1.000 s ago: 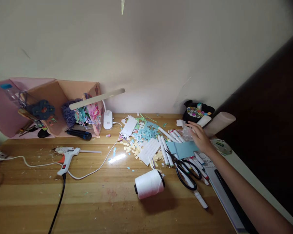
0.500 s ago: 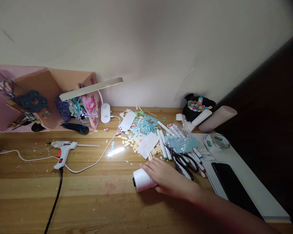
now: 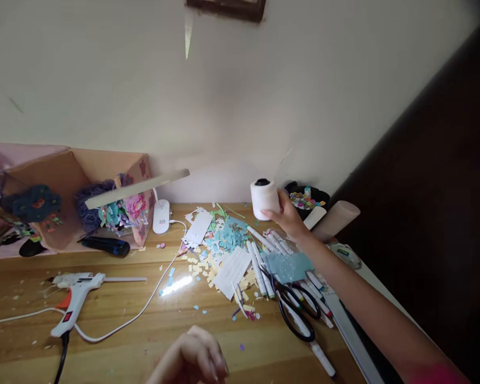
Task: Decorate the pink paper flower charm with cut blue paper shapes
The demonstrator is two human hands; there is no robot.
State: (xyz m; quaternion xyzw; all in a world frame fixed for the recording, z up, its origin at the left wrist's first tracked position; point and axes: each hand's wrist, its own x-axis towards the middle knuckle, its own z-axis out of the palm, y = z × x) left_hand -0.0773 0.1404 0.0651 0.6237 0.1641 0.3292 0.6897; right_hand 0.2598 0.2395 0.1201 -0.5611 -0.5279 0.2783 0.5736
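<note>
My right hand [image 3: 288, 216] grips a white thread spool [image 3: 264, 200] from its right side. The spool is held upright, raised in front of the wall near the back of the desk, its black core end on top. At the bottom edge my left hand [image 3: 196, 354] has come into view, partly cut off. Its fingers are loosely bent, and I see nothing held in them. Below the spool lie white markers [image 3: 261, 269], a folded white paper [image 3: 232, 272] and black-handled scissors [image 3: 298, 314].
A white glue gun [image 3: 78, 301] with its cord lies on the left. Behind it are a utility knife [image 3: 106, 246], a pink-lined box [image 3: 110, 157] of craft pieces and a desk lamp [image 3: 161, 217]. Paper scraps [image 3: 228, 237] cover the middle. A black marker holder [image 3: 318, 194] stands at back right.
My right hand has lifted the spool off the desk, up and back, turning it upright. My left hand has entered at the bottom. The view has tilted upward.
</note>
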